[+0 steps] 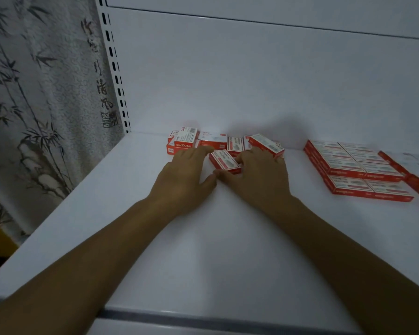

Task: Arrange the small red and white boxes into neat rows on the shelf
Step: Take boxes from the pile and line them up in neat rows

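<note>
Both forearms reached far across the white shelf (155,238). Left hand (184,175) lay flat, fingers spread, gripping nothing; right hand (257,175) pinched a tilted box (224,161) between thumb and fingers. Loose boxes (213,141) lay jumbled beyond; arranged rows (356,170) sat far right.

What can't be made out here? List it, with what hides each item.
Head view only:
- Loose pile of small red and white cardboard boxes: its count, since the left hand and right hand cover part.
- Neat block of red and white boxes: its extent, cut off by the right edge.
- Box print: too small and blurred.
- Right hand's fingers: the grip is hidden.
</note>
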